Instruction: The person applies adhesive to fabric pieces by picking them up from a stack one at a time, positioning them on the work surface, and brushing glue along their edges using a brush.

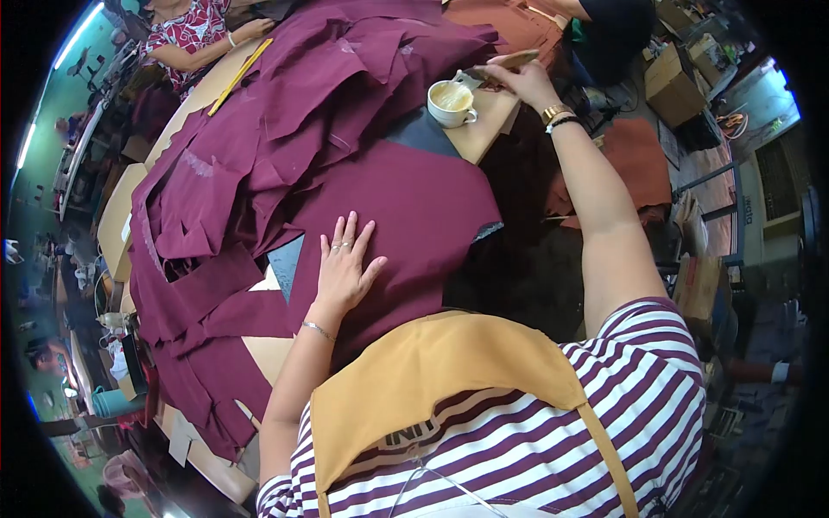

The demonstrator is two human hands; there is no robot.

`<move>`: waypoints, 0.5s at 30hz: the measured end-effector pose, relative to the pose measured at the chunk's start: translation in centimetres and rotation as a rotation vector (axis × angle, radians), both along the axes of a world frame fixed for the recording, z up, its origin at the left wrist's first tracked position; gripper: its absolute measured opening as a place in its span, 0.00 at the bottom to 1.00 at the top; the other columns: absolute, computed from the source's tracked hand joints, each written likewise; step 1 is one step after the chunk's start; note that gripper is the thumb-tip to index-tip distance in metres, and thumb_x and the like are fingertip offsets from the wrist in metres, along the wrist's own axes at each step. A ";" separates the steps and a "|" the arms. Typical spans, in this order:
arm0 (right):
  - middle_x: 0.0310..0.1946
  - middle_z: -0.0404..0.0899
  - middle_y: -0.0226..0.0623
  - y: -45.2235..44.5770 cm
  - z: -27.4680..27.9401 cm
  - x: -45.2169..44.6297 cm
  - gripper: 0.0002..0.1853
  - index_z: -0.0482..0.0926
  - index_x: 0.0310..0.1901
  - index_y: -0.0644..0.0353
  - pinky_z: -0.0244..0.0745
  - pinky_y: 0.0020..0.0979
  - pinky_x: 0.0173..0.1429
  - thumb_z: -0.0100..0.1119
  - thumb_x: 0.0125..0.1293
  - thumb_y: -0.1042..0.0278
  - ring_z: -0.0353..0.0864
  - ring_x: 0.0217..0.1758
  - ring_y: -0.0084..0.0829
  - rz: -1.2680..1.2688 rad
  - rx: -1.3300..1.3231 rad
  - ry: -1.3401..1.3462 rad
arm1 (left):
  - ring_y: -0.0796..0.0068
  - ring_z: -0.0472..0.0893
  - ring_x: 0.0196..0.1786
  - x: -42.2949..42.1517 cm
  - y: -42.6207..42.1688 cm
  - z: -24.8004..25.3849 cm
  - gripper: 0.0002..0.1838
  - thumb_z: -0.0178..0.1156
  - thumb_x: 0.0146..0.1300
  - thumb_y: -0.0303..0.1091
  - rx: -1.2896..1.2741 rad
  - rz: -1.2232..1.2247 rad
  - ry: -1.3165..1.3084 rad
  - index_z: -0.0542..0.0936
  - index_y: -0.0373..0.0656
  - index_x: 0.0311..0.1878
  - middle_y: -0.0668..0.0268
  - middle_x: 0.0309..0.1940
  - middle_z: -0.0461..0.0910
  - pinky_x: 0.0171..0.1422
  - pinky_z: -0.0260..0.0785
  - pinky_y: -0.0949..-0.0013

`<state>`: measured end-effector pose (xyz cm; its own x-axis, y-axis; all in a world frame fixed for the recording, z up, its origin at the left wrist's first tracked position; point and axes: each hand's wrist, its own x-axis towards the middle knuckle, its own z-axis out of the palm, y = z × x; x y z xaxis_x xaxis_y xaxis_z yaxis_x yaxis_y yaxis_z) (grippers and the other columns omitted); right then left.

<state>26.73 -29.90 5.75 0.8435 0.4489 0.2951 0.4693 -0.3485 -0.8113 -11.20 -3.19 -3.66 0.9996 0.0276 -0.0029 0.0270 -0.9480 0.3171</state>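
My left hand [344, 272] lies flat on a maroon fabric piece [406, 224], its fingers spread. To the upper right, my right hand [528, 85] is closed around a flat brown wooden-handled tool [518, 59]; the tool's working end is hard to make out. Just left of that hand, a white cup [451, 114] with cream-coloured paste inside stands near the table corner. Under the fabric, a dark grey-blue sheet [420, 131] shows beside the cup. Another blue-grey piece [286, 262] peeks out left of my left hand.
Layered maroon fabric pieces [224, 186] cover much of the table. A yellow ruler [240, 78] lies by the far left edge, near a co-worker's hand [253, 30]. Rust-coloured fabric [626, 168] is piled at the right, with cardboard boxes [676, 86] beyond.
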 end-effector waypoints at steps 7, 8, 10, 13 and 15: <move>0.36 0.86 0.38 0.6 5.3 -8.2 0.13 0.85 0.43 0.60 0.76 0.27 0.43 0.66 0.65 0.58 0.84 0.37 0.27 0.122 -0.519 -0.231 | 0.49 0.50 0.80 1.1 0.3 -0.9 0.38 0.51 0.68 0.62 0.046 -0.026 -0.085 0.61 0.52 0.75 0.53 0.78 0.52 0.78 0.41 0.36; 0.36 0.86 0.34 0.9 8.1 -10.8 0.13 0.85 0.43 0.62 0.74 0.25 0.41 0.65 0.67 0.60 0.83 0.38 0.21 -0.017 -0.661 -0.130 | 0.50 0.50 0.80 1.2 0.4 -0.9 0.39 0.52 0.67 0.62 0.059 -0.033 -0.094 0.61 0.51 0.75 0.53 0.78 0.52 0.78 0.41 0.36; 0.43 0.86 0.29 -2.0 5.4 -8.1 0.14 0.84 0.47 0.58 0.81 0.28 0.46 0.62 0.70 0.57 0.85 0.41 0.29 0.166 0.079 -0.161 | 0.50 0.50 0.80 1.1 1.1 -0.9 0.42 0.54 0.64 0.65 0.096 -0.049 -0.080 0.61 0.52 0.76 0.53 0.78 0.52 0.77 0.43 0.36; 0.33 0.78 0.28 -3.8 9.9 -15.2 0.12 0.76 0.39 0.59 0.76 0.26 0.42 0.65 0.67 0.60 0.77 0.38 0.24 0.064 0.624 0.067 | 0.50 0.49 0.80 0.4 2.2 -0.7 0.45 0.55 0.61 0.68 0.106 -0.088 -0.076 0.61 0.52 0.76 0.53 0.78 0.52 0.77 0.42 0.36; 0.44 0.85 0.31 -7.8 9.5 -17.3 0.14 0.81 0.55 0.57 0.85 0.31 0.49 0.58 0.73 0.61 0.85 0.47 0.26 0.187 0.802 0.099 | 0.50 0.49 0.80 0.4 2.4 -0.5 0.46 0.55 0.60 0.69 0.105 -0.110 -0.064 0.61 0.52 0.76 0.53 0.78 0.52 0.78 0.41 0.36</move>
<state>9.38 -37.72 15.23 0.8148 0.2693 0.5135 0.3753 0.4301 -0.8211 -10.84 -0.84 -4.21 0.9946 -0.0858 0.0582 -0.0963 -0.9722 0.2135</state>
